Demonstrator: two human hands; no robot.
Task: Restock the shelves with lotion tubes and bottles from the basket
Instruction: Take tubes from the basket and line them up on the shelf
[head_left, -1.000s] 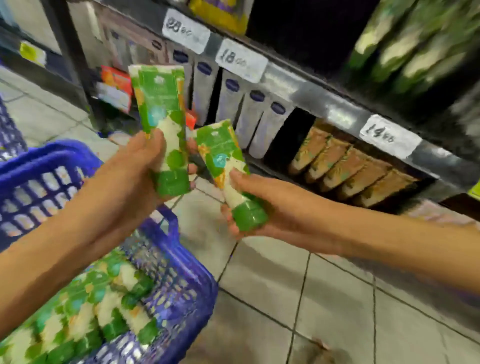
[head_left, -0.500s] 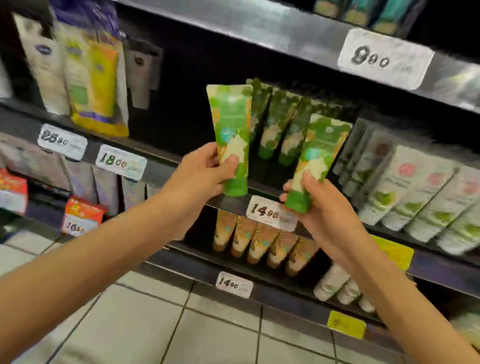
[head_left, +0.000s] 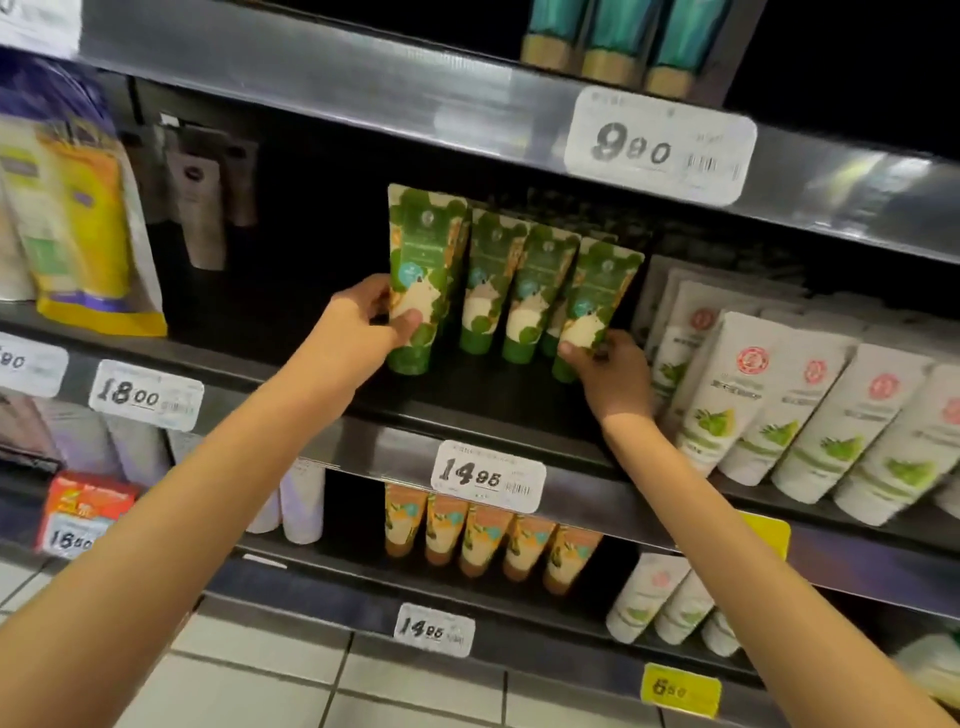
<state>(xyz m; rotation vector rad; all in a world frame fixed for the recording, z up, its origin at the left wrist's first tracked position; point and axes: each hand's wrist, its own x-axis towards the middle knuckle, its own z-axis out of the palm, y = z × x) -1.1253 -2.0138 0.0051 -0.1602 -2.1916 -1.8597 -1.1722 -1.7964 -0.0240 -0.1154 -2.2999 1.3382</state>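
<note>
- Gripping a green lotion tube (head_left: 418, 280) in the left hand (head_left: 358, 332): thumb across its front, fingers behind it, cap end down.
- That tube stands upright at the left end of the green row on the middle shelf (head_left: 498, 400), just beside the next tube; cap at or just above the shelf surface, contact unclear.
- Right hand (head_left: 608, 374) is closed on a second green tube (head_left: 592, 306) at the right end of the same row, fingers pinching it low, near the cap.
- Second tube leans slightly, cap end down near the shelf's front edge; can't tell if it's fully seated.
- Two more green tubes (head_left: 514, 296) stand between the held ones, caps down, packed side by side.
- White tubes with red logos (head_left: 779, 400) fill the right side of this shelf, just beside the right hand.
- Left side of this shelf, beyond the left hand, is dark; yellow pouch (head_left: 83, 234) hangs near the left edge.
- Price tag "14.95" (head_left: 488, 475) sits on the shelf's front rail below the green row.
- Shelf below: orange-capped tubes (head_left: 488, 535) in a row, white tubes to their right.
- Shelf above: tag "9.90" (head_left: 660, 145), teal tubes (head_left: 618, 41) above it.
- Both forearms reach up from the bottom corners; tiled floor (head_left: 260, 675) at bottom left.
</note>
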